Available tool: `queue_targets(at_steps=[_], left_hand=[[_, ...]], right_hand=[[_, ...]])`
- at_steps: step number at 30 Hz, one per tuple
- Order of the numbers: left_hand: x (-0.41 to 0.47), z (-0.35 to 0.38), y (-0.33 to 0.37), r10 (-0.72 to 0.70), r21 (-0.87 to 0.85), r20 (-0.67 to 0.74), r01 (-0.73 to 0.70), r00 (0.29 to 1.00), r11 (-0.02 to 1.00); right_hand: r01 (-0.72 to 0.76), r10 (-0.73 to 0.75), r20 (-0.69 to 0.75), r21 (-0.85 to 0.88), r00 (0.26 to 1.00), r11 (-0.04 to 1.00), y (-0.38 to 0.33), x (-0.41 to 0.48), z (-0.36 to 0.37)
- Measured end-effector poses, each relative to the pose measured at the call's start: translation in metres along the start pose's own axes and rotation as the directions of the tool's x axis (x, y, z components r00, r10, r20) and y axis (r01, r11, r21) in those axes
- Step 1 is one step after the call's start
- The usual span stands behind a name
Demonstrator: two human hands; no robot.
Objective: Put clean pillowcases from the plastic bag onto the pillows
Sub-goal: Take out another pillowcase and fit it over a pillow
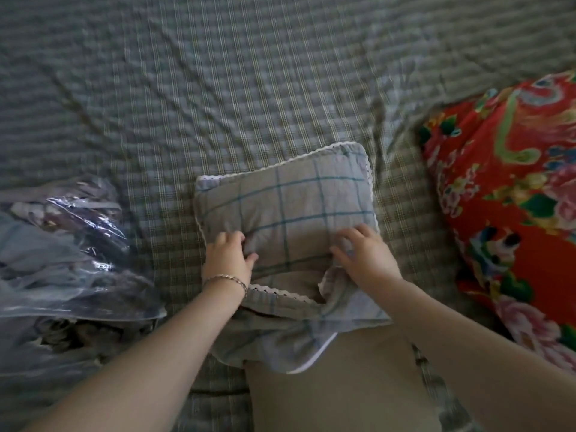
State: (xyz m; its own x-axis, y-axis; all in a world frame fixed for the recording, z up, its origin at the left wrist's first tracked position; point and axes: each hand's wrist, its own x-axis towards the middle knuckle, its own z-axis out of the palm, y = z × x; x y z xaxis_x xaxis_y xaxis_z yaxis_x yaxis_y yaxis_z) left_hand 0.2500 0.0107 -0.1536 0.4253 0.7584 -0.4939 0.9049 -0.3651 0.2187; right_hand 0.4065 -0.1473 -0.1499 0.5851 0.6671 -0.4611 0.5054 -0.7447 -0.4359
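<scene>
A small pillow lies in the middle of the bed inside a grey pillowcase (pixel 290 198) with teal checks and white lace trim. The case's open end bunches toward me over a beige surface (pixel 336 391). My left hand (pixel 229 255), with a bracelet on its wrist, grips the case at the pillow's near left edge. My right hand (pixel 364 255) pinches the fabric at the near right edge. A clear plastic bag (pixel 71 254) with more folded cloth inside lies at the left.
A red floral pillow (pixel 511 194) lies at the right edge of the bed. The wrinkled green-grey checked bedspread (pixel 218 88) stretches away beyond the small pillow.
</scene>
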Motion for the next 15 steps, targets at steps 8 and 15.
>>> queue_targets(at_steps=[8, 15], left_hand=[[0.003, 0.013, -0.01, 0.285, -0.065, -0.104, -0.292, 0.953, 0.954], [-0.024, 0.009, -0.03, 0.561, -0.018, 0.104, -0.563, 0.821, 0.827]], right_hand=[[0.185, -0.099, 0.256, -0.339, 0.962, 0.922, 0.0, 0.031, 0.039], [0.232, -0.152, 0.369, -0.184, 0.917, 0.955, 0.041, -0.016, 0.009]])
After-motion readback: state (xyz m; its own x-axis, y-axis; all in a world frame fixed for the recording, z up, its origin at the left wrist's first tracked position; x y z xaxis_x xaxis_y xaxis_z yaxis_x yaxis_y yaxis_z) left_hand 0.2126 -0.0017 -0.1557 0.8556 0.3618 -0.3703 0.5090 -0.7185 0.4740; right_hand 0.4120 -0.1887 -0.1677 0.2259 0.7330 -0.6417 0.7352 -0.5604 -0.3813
